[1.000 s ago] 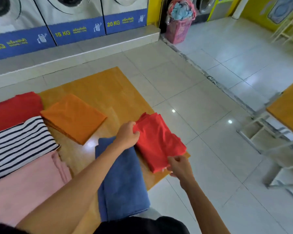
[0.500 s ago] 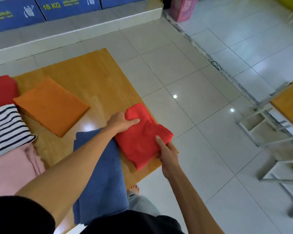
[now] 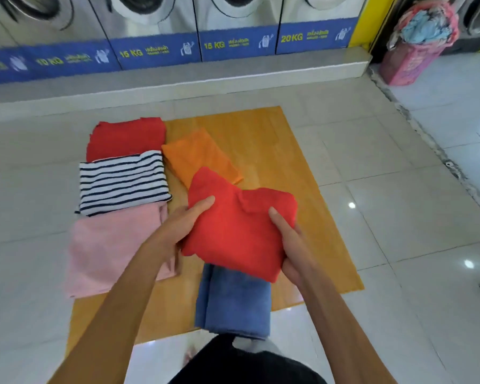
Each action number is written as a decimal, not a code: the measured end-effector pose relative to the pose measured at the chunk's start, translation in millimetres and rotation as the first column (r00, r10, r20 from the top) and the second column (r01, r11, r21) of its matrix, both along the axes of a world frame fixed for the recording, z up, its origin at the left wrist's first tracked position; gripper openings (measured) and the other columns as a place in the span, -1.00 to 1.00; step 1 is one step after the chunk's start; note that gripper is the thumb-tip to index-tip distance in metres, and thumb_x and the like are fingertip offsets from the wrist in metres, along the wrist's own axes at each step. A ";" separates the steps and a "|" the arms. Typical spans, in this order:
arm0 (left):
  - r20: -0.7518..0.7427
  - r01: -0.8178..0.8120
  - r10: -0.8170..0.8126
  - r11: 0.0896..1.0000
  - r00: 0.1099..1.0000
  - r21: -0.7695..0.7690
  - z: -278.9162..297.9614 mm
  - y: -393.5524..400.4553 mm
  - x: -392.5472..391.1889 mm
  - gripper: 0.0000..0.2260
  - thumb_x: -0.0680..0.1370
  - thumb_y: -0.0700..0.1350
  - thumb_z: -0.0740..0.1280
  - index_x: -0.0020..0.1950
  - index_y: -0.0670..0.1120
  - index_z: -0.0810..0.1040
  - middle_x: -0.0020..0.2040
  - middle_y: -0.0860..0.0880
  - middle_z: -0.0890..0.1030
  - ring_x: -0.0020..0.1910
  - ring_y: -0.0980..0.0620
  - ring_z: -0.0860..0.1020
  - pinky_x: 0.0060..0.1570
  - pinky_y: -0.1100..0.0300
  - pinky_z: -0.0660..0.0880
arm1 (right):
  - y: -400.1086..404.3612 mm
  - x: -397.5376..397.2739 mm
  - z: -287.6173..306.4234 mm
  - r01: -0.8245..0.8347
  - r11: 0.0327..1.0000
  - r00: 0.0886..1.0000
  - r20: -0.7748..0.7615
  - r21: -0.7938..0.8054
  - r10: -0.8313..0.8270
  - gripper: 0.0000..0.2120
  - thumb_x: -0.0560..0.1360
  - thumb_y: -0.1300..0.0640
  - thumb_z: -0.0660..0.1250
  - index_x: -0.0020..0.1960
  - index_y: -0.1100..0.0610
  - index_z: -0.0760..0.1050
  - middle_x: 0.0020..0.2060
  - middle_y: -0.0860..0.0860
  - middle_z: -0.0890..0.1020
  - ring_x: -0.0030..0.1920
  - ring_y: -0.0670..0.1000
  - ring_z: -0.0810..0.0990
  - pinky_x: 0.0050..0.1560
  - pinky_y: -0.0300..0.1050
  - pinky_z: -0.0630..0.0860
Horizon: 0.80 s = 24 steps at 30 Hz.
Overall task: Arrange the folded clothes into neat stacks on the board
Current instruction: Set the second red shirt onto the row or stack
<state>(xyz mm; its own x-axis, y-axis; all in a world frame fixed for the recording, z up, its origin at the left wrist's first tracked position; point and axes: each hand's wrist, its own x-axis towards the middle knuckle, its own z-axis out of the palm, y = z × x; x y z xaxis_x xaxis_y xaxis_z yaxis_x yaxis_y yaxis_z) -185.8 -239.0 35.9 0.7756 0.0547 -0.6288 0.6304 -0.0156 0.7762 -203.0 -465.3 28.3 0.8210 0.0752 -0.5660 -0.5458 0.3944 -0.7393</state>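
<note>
A folded red cloth is held up above the wooden board. My left hand grips its left edge and my right hand grips its right edge. Under it lies a folded blue cloth at the board's near edge. A folded orange cloth lies farther back. Along the board's left side lie another red cloth, a striped black-and-white cloth and a pink cloth, one behind the other.
A row of washing machines on a raised grey step lines the far wall. A pink laundry basket full of clothes stands at the back right. White floor tiles surround the board.
Both hands have lifted the red cloth off the board's right edge and carried it leftward over the blue cloth. The camera has swung to face the washing machines.
</note>
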 end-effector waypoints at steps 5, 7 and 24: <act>-0.088 -0.220 0.220 0.975 0.972 0.004 -16.4 96.3 -101.9 -0.41 0.43 0.30 0.41 0.29 -0.07 0.58 0.08 -0.05 0.73 0.06 -0.07 0.70 0.09 0.00 0.60 | 90.8 -32.1 -22.1 -0.289 0.956 0.955 -0.078 -0.043 0.285 -0.69 0.55 0.05 0.44 0.27 0.10 0.60 0.08 0.09 0.75 0.11 0.09 0.72 0.12 0.06 0.64; -0.120 -0.295 0.292 0.955 0.949 -0.006 -28.4 127.2 -146.5 -0.38 0.40 0.34 0.40 0.29 -0.06 0.58 0.13 -0.08 0.71 0.09 -0.09 0.69 0.14 -0.05 0.58 | 123.9 -52.0 -33.6 -0.380 0.923 0.921 -0.110 -0.055 0.373 -0.70 0.55 0.10 0.45 0.25 0.13 0.60 0.06 0.11 0.75 0.10 0.12 0.72 0.04 0.03 0.66; 0.040 -0.405 0.461 0.731 0.886 0.549 -105.9 174.4 -220.5 -0.52 0.57 0.04 0.31 0.34 -0.24 0.33 0.19 -0.21 0.56 0.15 -0.24 0.55 0.03 0.03 0.45 | 216.1 -115.3 -104.5 -0.375 0.651 0.885 -0.047 -0.660 0.462 -0.54 0.51 -0.08 0.43 0.29 0.10 0.40 0.05 -0.05 0.59 0.07 0.04 0.61 0.19 0.07 0.58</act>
<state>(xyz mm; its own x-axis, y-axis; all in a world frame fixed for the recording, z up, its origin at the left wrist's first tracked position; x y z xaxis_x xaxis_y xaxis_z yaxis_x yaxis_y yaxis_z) -406.3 -64.6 -70.0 0.5242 0.7139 -0.4642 0.7391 -0.1106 0.6645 -318.3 -249.2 -76.3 0.8542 0.0876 -0.5125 -0.4281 -0.4410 -0.7888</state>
